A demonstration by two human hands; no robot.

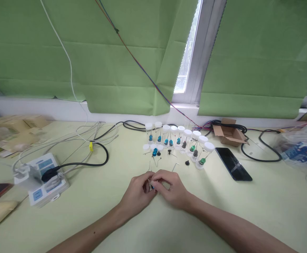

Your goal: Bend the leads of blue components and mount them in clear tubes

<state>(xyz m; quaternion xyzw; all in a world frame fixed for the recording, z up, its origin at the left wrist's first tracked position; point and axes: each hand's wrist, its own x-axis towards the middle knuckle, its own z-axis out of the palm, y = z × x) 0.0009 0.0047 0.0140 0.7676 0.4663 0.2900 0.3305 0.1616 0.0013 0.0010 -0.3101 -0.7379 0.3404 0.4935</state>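
My left hand and my right hand meet over the table, fingertips pinched together. Between them shows a bit of a small blue part, mostly hidden by the fingers. A thin bent wire stands just beyond the left fingertips. Past the hands lie small blue pieces, a black piece with a stem, another dark piece and a small L-shaped metal key. Behind them, several clear tubes with white caps stand upright in a row, holding blue, grey or green pieces with wires.
A black phone lies right of the tubes, near an open cardboard box. A white power strip with plugs and a black cable occupies the left. Plastic bags sit far right. Green blinds hang behind the table.
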